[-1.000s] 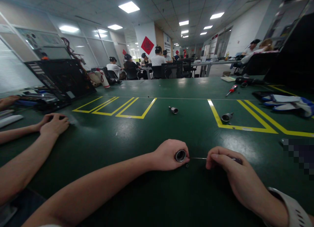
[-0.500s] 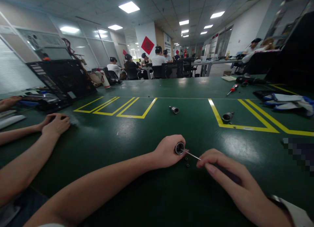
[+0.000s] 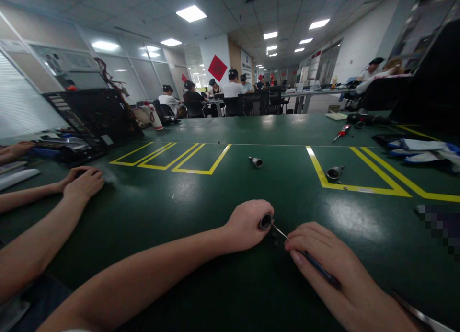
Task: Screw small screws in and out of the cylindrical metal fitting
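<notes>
My left hand (image 3: 246, 225) is closed around a hollow metal cylinder (image 3: 261, 225), its round open end facing me. Closed in my right hand (image 3: 332, 262) is a screwdriver (image 3: 321, 269) with a dark blue handle and a thin metal shaft. The shaft's tip reaches the right side of the cylinder's rim; whether it touches the rim I cannot tell. Just below, small dark ring-like pieces (image 3: 276, 244) lie on the green table (image 3: 201, 284). Farther back are a metal fitting (image 3: 256, 162) with a narrow end and a similar larger fitting (image 3: 334, 173) inside a yellow-taped area.
Another person's arms (image 3: 43, 241) rest on the table at the left, by a black equipment case (image 3: 95, 119). At the right are a red-handled screwdriver (image 3: 342, 132), blue and white gloves (image 3: 419, 147) and a pixelated dark object (image 3: 440, 224). Several people sit at tables behind.
The screwdriver tip has moved from inside the cylinder's opening to its right edge. My right hand has turned, showing more of the handle. The cylinder has shifted slightly in view.
</notes>
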Demonstrator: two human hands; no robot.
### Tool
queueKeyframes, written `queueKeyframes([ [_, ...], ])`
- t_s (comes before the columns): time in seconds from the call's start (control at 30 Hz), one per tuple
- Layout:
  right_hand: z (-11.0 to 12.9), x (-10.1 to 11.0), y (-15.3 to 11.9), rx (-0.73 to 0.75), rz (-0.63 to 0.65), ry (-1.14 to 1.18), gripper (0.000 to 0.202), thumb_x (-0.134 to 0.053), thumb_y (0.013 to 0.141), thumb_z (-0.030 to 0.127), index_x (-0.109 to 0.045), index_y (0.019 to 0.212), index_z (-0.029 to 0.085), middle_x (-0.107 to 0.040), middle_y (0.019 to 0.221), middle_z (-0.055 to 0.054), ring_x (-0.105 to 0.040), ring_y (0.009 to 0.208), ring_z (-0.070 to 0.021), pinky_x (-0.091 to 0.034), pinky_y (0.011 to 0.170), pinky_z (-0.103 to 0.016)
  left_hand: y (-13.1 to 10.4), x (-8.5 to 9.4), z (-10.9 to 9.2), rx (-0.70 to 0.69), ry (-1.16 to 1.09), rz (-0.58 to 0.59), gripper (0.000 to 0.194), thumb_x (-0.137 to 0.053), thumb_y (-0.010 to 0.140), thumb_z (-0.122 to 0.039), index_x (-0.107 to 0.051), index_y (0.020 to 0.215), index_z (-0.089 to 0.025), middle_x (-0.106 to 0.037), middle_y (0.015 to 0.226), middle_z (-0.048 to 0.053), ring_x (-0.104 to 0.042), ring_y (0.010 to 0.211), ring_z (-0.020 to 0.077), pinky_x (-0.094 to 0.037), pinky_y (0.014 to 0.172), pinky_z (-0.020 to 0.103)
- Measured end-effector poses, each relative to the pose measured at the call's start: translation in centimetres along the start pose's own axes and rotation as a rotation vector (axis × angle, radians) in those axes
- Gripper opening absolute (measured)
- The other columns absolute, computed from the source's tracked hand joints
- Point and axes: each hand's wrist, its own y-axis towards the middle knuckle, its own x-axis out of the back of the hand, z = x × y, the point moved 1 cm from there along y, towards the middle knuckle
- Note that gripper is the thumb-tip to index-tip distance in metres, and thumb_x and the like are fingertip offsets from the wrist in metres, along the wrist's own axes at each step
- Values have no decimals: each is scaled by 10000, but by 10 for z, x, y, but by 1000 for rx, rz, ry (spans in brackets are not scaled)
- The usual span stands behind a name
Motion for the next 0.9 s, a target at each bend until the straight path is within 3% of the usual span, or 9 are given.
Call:
queueKeyframes([
  [0.27, -3, 5, 9, -291, -51, 273, 214, -483, 847, 398, -663, 868, 283, -649, 869, -23, -584, 851, -219, -456, 738, -313, 0, 1, 1, -11, -16, 25, 43, -510, 759, -134, -514, 791, -162, -569, 791, 17, -516, 724, 135, -395, 649, 246],
  [0.47, -2, 2, 4, -163, -41, 184, 189, -471, 870, 339, -640, 943, 294, -628, 923, -11, -564, 880, -188, -442, 783, -303, -2, 0, -1, -68, 35, 37, 56, -499, 753, -123, -507, 789, -164, -563, 793, 19, -506, 738, 139, -379, 663, 250],
  [0.57, -3, 3, 5, -191, -3, 198, 193, -473, 869, 352, -642, 922, 277, -626, 912, -17, -563, 868, -192, -436, 770, -315, -2, 0, -2, -102, 78, 41, 66, -489, 747, -111, -504, 783, -164, -546, 773, 16, -488, 724, 138, -362, 648, 248],
  [0.73, -10, 9, 15, -437, -11, 512, 249, -490, 842, 382, -670, 780, 221, -656, 823, -32, -579, 843, -214, -415, 761, -342, -2, 5, -6, -157, 96, 69, 82, -467, 747, -88, -499, 773, -159, -524, 747, 13, -464, 700, 132, -343, 632, 251],
  [0.9, -16, 8, 21, -559, -93, 895, 210, -544, 788, 322, -673, 716, 173, -653, 775, -51, -569, 782, -192, -424, 741, -328, -1, 5, -4, -139, 46, 86, 87, -472, 744, -85, -493, 779, -161, -523, 752, 13, -466, 700, 129, -350, 636, 247],
])
